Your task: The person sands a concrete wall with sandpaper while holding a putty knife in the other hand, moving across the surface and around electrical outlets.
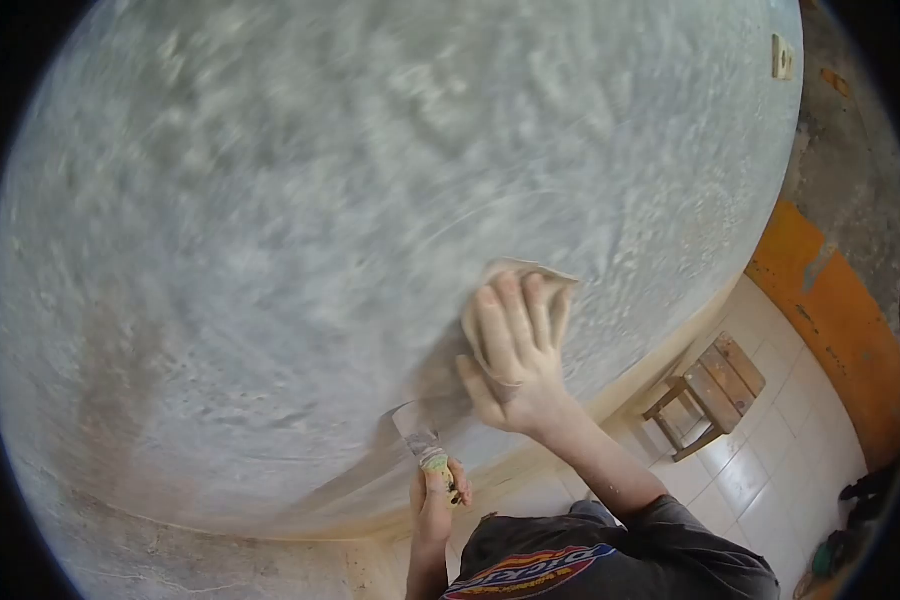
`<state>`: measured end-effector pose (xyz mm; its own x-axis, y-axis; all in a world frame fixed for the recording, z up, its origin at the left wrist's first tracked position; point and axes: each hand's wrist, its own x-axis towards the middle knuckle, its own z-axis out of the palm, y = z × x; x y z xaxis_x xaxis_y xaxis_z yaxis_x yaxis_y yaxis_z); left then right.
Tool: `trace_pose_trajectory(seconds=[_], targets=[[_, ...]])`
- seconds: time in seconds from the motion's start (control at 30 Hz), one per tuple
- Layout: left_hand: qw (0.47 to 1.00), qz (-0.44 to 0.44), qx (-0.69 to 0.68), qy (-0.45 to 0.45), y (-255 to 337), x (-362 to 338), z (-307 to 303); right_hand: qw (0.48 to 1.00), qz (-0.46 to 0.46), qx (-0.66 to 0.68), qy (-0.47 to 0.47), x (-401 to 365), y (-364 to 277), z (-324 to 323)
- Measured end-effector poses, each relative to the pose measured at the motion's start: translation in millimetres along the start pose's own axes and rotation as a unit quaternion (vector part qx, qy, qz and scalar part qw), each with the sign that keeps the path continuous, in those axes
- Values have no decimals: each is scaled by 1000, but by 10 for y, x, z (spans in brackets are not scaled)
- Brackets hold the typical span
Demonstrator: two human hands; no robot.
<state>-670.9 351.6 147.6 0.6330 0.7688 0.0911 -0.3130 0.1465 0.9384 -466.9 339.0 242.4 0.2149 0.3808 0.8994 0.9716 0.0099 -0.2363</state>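
Against the grey, mottled wall, my right hand presses a sheet of sandpaper. Its fingers reach upward over the sheet and the thumb points out to the left; most of the paper is hidden beneath the palm and fingers. Lower and to the left, my left hand is closed round the worn, paint-spotted handle of a putty knife. The knife's wide metal blade points up and overlaps the wall in this view.
A small wooden stool stands on the pale tiled floor at the right. An orange painted band lies beyond it. High on the wall's right side is a socket plate. Dark items lie at the lower right edge.
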Motion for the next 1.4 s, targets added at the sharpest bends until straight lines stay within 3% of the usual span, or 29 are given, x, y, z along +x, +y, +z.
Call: trace_pose_trajectory(seconds=[0.17,0.3,0.47,0.63,0.73,0.77,0.83,0.93,1.07,1.17,1.23,1.3,1.4], targets=[[997,7,-71,14,-283,218,621,996,-79,-35,-37,-334,527,-96],[996,-13,-89,28,-491,312,995,993,-57,-30,-97,-568,1088,-250],[996,-25,-61,67,-554,350,1391,999,-16,-34,3,22,1490,-597],[994,-53,-88,48,-599,350,1525,997,53,-10,-64,-1178,1723,-218],[992,-75,-95,30,-562,371,1568,987,83,10,-137,-868,1786,-493],[992,-77,-95,25,-566,395,1572,987,86,6,-135,-635,1823,-612],[993,-77,-88,9,-577,451,1594,993,112,-25,-20,-114,1950,-817],[992,-90,-85,-7,-566,533,1654,994,107,-28,13,100,2045,-920],[992,-95,-78,-31,-522,611,1730,987,144,33,-68,-393,1827,-921],[992,-105,-51,-49,-508,636,1732,989,127,-3,-75,-349,1936,-923],[987,-122,-72,-69,-485,670,1720,988,134,-19,-69,-48,2033,-1007],[987,-124,-72,-77,-463,713,1730,992,123,13,-6,152,2109,-1030],[990,-101,-42,-90,-536,817,1724,991,136,1,18,-182,2131,-695]])
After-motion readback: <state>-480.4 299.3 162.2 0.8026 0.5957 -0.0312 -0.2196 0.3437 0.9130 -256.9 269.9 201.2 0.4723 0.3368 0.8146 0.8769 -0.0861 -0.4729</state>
